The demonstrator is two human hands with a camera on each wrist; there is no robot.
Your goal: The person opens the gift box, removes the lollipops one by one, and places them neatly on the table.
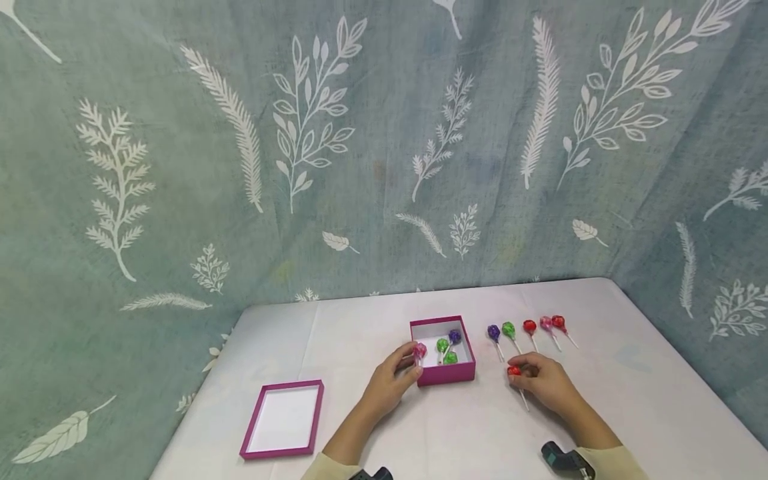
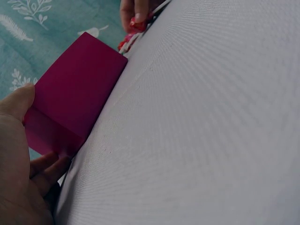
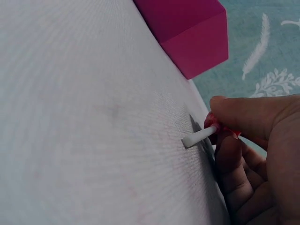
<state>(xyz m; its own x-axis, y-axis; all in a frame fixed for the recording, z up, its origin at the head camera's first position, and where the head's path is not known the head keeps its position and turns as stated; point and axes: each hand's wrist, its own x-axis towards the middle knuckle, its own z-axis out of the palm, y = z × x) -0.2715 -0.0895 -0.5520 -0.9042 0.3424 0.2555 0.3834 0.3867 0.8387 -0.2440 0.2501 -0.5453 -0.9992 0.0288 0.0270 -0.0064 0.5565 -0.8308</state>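
Observation:
The magenta box (image 1: 447, 375) has a white inside and holds several lollipops: a purple lollipop (image 1: 455, 336), a green lollipop (image 1: 442, 345) with another green one beside it, and a pink lollipop (image 1: 421, 349) by the left wall. My left hand (image 1: 387, 383) grips the box at its left side, thumb and fingers spread along the wall. To the right of the box, my right hand (image 1: 543, 381) pinches a red lollipop (image 1: 514, 371) by its wrapped head. Its white stick (image 3: 199, 136) points out from between the fingers, close over the table.
Beyond the right hand lies a row of lollipops: purple (image 1: 493, 332), green (image 1: 509, 329), red (image 1: 529, 326), pink (image 1: 545, 323) and another red (image 1: 559, 323). The box's lid (image 1: 282, 420) lies at the left on the white-covered table (image 1: 354, 333). A patterned curtain (image 1: 372, 167) hangs behind.

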